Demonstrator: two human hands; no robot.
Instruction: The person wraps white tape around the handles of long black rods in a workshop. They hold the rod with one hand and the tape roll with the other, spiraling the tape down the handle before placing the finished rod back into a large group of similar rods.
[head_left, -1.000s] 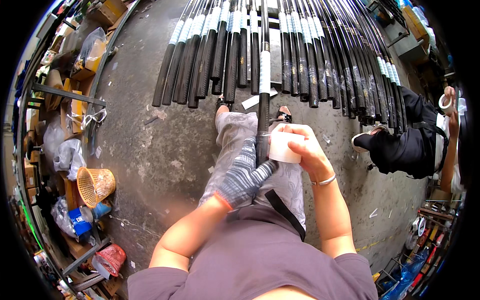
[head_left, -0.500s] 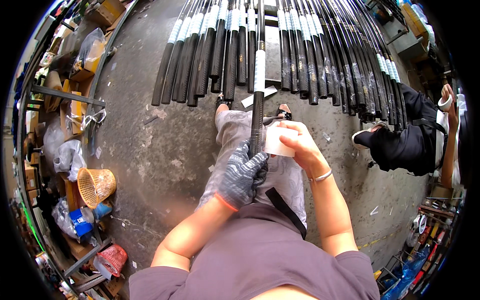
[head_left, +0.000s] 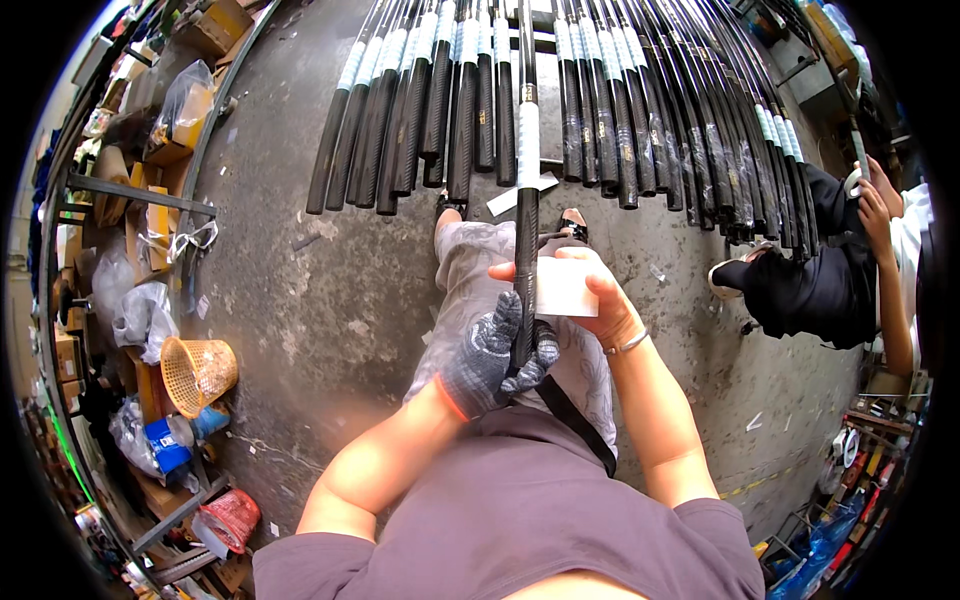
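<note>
My left hand (head_left: 490, 358), in a grey knitted glove with an orange cuff, grips the lower end of a black carbon-weave pole (head_left: 525, 235). A pale band (head_left: 528, 150) is wrapped round the pole farther up. My bare right hand (head_left: 608, 310), with a bracelet at the wrist, holds a wide roll of white translucent tape (head_left: 567, 288) right against the pole's right side, just above the glove. One right fingertip shows on the pole's left side, so that finger passes behind it. Whether tape is stuck to the pole there, I cannot tell.
Ahead, many similar black poles (head_left: 380, 135) lie side by side, several with pale bands. A co-worker (head_left: 850, 260) sits at the right with a white roll in hand. Shelving with boxes, bags and an orange basket (head_left: 198, 376) lines the left. Tools (head_left: 850, 470) crowd the lower right.
My right hand has shifted slightly down with the tape roll, and a finger now reaches past the pole's left side. My left fingers have loosened a little. The co-worker's hands have come together.
</note>
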